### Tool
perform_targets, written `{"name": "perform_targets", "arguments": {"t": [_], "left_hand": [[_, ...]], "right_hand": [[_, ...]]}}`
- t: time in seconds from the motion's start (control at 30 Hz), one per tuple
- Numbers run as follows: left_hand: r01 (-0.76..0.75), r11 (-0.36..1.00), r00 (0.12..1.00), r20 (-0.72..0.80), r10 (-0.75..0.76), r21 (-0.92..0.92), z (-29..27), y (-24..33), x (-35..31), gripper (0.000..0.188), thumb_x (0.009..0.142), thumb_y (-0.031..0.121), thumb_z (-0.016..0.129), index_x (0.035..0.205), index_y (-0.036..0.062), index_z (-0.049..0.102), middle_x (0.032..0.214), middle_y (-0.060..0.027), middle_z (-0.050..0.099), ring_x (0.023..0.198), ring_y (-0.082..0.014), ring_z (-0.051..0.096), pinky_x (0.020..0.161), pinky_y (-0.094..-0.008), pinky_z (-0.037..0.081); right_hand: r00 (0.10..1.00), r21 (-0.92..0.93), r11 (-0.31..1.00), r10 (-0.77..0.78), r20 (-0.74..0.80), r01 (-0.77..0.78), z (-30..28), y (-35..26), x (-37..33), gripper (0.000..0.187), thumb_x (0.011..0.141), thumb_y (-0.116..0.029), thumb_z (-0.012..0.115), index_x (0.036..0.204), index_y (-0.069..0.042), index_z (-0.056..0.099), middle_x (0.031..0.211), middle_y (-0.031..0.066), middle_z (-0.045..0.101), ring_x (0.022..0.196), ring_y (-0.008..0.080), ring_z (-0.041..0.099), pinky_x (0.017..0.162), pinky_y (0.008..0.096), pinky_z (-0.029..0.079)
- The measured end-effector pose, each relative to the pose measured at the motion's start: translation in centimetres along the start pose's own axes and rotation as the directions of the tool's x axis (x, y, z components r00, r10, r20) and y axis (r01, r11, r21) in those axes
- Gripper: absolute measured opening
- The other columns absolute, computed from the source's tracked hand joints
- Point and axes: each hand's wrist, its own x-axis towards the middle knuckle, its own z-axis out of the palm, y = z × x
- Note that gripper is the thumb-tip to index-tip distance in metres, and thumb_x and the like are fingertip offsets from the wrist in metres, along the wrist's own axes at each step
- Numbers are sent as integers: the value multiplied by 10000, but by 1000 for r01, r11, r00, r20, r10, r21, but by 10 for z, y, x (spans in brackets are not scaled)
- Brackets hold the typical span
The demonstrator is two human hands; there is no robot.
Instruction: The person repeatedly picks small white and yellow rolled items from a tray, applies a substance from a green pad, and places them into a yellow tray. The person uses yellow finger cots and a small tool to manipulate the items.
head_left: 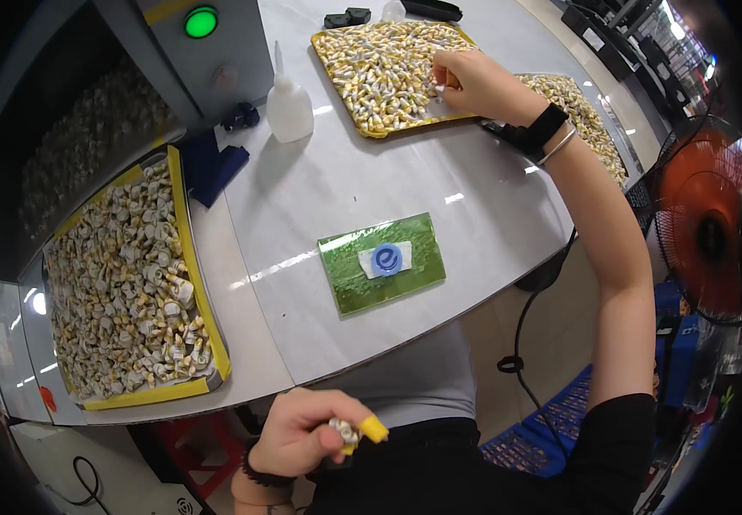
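Note:
My left hand, a yellow cover on one fingertip, is closed around several small white-and-yellow parts in front of the table's near edge. Out at the far right, my right hand reaches into a yellow-edged tray filled with small white-and-yellow pieces. Its fingers are pinched together low over the pieces; what they grip is too small to make out. Between the hands, a green slab lies on the table, with a round blue piece on a white patch at its middle.
On the left, another yellow-edged tray of similar parts sits beside a grey machine with a lit green button. A white squeeze bottle stands behind the slab. More pieces and an orange fan are at right.

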Motion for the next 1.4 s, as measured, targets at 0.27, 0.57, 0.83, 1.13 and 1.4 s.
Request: {"name": "perform_targets", "arguments": {"t": [0.27, 0.57, 0.83, 1.13, 1.4], "left_hand": [[-139, 990, 967, -218, 130, -27, 8, -21, 7, 425, 915, 335, 547, 1043, -70, 554, 820, -74, 565, 627, -84, 480, 570, -212, 417], [-20, 967, 995, -95, -4, -253, 5, -2, 11, 468, 938, 325, 508, 1190, -68, 481, 994, -162, 602, 837, -163, 621, 730, -260, 503], [-142, 957, 990, -19, 142, -253, -8, -22, 8, 453, 857, 296, 643, 1088, -78, 534, 974, -159, 620, 882, -189, 634, 746, -282, 512], [-40, 947, 994, -112, 5, -318, -2, -10, 11, 463, 856, 278, 651, 1097, -94, 518, 927, -175, 640, 780, -190, 646, 763, -329, 537], [108, 851, 994, 32, -107, -513, -1, -10, 23, 419, 904, 354, 569, 1017, -44, 503, 809, -94, 598, 727, -146, 615, 754, -366, 543]], "right_hand": [[994, 519, 848, -82, -69, 106, -42, -103, -57, 88, 723, -5, 592, 799, -33, 626, 695, 18, 572, 580, 65, 512, 490, 195, 386], [940, 291, 902, -340, 21, 320, -25, -150, -95, 181, 694, 31, 664, 868, -11, 632, 775, 84, 620, 673, 229, 594, 581, 315, 486], [896, 113, 896, -439, 67, 430, -10, -151, -85, 223, 625, 3, 633, 844, -15, 591, 723, 57, 523, 674, 215, 535, 562, 311, 467], [922, 245, 889, -374, -101, 387, -10, -157, -86, 169, 629, 6, 624, 790, -17, 578, 732, 69, 540, 679, 218, 536, 565, 306, 466], [834, 565, 613, -404, -377, 552, -14, -190, -89, 93, 732, -12, 641, 814, -7, 686, 763, 71, 618, 621, 170, 572, 531, 252, 472]]}}
